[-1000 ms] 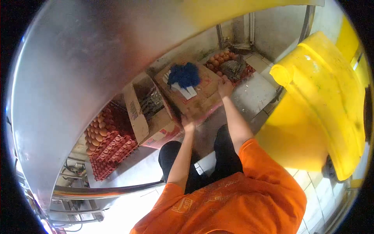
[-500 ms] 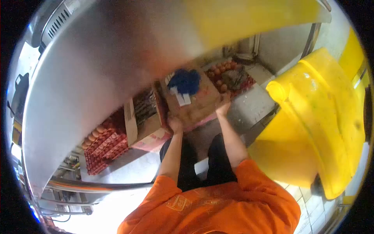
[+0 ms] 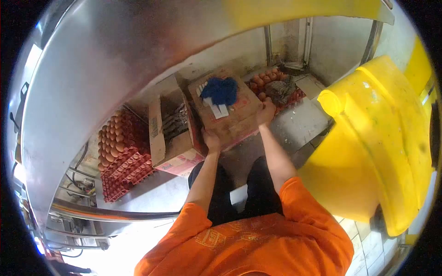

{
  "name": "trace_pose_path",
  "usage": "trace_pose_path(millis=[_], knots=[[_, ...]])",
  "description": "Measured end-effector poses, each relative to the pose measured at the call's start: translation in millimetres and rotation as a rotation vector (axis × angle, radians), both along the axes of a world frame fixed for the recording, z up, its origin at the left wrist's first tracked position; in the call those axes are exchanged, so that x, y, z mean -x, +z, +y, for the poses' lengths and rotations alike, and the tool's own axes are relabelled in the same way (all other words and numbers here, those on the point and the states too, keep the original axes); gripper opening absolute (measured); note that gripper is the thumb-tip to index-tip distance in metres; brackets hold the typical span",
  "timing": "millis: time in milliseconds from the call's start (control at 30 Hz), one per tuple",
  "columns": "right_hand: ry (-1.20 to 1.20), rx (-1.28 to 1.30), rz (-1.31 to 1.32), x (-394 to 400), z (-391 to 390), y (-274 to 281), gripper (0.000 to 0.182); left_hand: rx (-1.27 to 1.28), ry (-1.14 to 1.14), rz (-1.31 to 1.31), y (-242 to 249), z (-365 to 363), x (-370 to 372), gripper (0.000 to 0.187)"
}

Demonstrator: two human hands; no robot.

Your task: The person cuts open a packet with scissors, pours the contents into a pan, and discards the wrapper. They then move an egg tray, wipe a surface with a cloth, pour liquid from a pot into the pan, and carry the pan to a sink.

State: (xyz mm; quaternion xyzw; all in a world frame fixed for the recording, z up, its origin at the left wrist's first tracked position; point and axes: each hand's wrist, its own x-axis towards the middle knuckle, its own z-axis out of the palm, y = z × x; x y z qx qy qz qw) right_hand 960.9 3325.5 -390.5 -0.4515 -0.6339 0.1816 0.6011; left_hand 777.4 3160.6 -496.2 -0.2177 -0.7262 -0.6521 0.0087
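A closed cardboard box (image 3: 239, 120) sits on the low shelf, gripped from both sides. Its near left side is held by my left hand (image 3: 211, 140), with the fingers wrapped against the cardboard and partly hidden. My right hand (image 3: 265, 112) clasps the right side near a front corner. On the lid lie a crumpled blue cloth (image 3: 221, 93) and a white piece of paper or card (image 3: 218, 110). Left of it stands an open cardboard box (image 3: 178, 155) with grey egg trays (image 3: 175, 122) inside. Eggs in red trays (image 3: 267, 79) are just beyond my right hand.
Stacked red egg trays (image 3: 126, 172), topped with brown eggs (image 3: 110, 140), stand at the left. A steel surface (image 3: 124, 55) overhangs the shelf. At the right is a large yellow plastic bin (image 3: 382, 129). A metal rail (image 3: 115, 212) runs at lower left.
My view has shifted, so more of the shelf, the back wall and the egg stacks shows below the steel surface. Both hands keep their hold on the box, which has barely moved.
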Motion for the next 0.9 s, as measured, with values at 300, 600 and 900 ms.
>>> trace_pose_path(millis=[300,600,900], knots=[[0.206,0.073,-0.154,-18,18,-3,0.017,0.281,-0.162,0.032,48,-34,-50,0.033],[0.225,0.325,0.009,-49,-74,70,0.033,-0.004,0.612,0.495,188,-235,6,0.038],[0.876,0.032,-0.345,60,-177,72,0.042,0.261,0.354,0.167,155,-213,21,0.034]])
